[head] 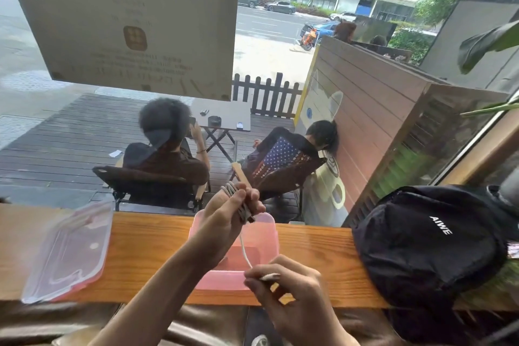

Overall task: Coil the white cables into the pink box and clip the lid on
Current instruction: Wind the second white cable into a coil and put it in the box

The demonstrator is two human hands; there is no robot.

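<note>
- Coiling is the step in hand: the left hand [224, 213] grips a bundle of white cable [238, 199] above the pink box [264, 236].
- The right hand [286, 284] pinches the free cable end at the box's near rim.
- The box stands open on the wooden counter [314, 247]; the lid [67, 250] lies well to its left.
- Next move, by judgement: wrap the remaining tail, lower the coil into the box, then fetch the lid.

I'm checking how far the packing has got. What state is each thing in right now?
Pink box: open, on the wooden counter, no coil laid in it yet.
Lid: off, lying flat left of the box.
White cable: partly coiled; one loose strand runs between the hands.
Left hand: raised over the box, gripping the coil.
Right hand: pinching the cable's free end.
Black backpack: resting on the counter's right end.
</note>
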